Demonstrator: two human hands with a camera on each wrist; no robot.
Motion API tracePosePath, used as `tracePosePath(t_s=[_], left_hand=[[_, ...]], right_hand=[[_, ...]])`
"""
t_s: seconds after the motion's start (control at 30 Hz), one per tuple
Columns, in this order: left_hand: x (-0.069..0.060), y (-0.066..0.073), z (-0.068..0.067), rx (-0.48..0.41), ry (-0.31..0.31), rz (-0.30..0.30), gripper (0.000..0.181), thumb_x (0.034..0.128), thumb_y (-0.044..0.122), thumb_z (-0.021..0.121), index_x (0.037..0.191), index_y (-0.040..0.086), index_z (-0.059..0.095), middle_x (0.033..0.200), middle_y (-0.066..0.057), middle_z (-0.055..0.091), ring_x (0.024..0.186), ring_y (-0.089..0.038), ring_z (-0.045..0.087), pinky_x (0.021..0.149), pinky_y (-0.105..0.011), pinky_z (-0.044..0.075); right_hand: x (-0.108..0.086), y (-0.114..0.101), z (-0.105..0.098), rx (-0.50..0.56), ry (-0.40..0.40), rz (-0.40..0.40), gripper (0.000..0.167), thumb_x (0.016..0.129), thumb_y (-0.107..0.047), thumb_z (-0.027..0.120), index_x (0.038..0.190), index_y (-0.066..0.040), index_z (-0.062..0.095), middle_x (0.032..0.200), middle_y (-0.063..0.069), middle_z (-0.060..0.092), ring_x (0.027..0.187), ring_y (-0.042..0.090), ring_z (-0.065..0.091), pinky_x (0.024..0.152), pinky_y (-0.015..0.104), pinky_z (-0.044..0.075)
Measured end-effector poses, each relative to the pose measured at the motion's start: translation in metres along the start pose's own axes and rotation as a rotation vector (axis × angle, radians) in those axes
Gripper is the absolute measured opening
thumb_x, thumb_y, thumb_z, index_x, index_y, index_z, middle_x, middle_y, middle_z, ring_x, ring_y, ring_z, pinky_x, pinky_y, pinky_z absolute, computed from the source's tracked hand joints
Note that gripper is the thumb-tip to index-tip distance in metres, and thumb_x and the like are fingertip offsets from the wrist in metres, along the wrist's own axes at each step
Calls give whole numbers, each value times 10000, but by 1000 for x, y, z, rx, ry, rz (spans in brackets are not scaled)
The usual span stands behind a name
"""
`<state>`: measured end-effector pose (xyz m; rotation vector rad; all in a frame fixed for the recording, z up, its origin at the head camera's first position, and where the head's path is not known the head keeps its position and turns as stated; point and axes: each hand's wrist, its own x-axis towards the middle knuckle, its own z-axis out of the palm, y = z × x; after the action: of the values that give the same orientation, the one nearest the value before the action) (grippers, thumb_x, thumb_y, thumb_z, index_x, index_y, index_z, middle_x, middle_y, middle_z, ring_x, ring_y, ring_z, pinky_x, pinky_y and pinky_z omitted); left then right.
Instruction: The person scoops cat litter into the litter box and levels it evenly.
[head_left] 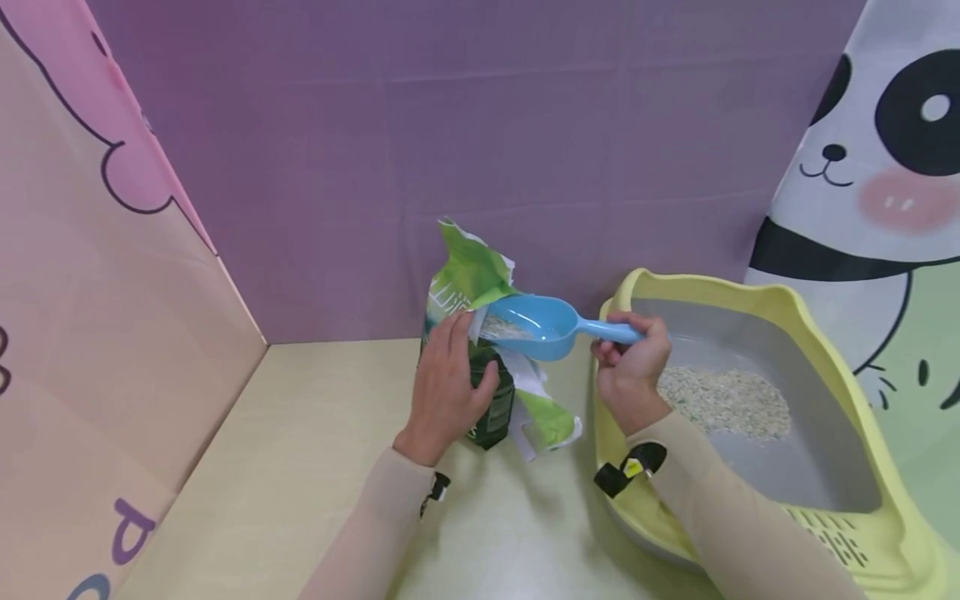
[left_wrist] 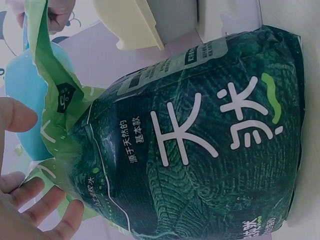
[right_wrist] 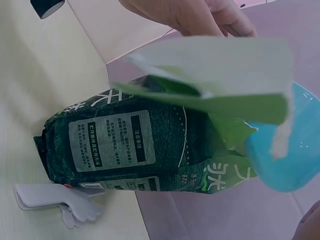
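Observation:
A green bag (head_left: 495,408) with a torn, flared top stands on the table; its dark printed side (left_wrist: 200,135) fills the left wrist view. At the bag's mouth, a blue scoop (head_left: 551,321) holds some pale granules. My right hand (head_left: 633,362) grips the scoop's handle, over the near-left rim of the litter tray. My left hand (head_left: 447,383) lies against the bag's upper left side, thumb and fingers spread. In the right wrist view, the scoop (right_wrist: 285,155) is beside the bag (right_wrist: 120,140), partly behind a torn flap.
The yellow-rimmed grey litter tray (head_left: 862,392) stands at the right, with granules (head_left: 727,404) spread inside. A purple cloth (head_left: 337,167) hangs behind the table, with printed panels at both sides. A pale grey object (right_wrist: 57,200) lies beside the bag's base.

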<state>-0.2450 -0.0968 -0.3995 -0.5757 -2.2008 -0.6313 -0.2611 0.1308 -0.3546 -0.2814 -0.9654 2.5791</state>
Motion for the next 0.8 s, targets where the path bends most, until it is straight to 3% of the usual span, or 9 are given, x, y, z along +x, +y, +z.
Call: tracePosePath(t_s=[0.8], left_hand=[[0, 1, 0, -7, 4, -8, 694, 899, 250, 696, 1476, -16, 416, 1431, -196, 523, 1295, -337, 532, 1096, -453, 469]], right_hand=[[3, -7, -4, 62, 39, 52, 469, 951, -145, 341, 600, -65, 641, 408, -7, 452, 352, 98, 347, 419, 242, 238]])
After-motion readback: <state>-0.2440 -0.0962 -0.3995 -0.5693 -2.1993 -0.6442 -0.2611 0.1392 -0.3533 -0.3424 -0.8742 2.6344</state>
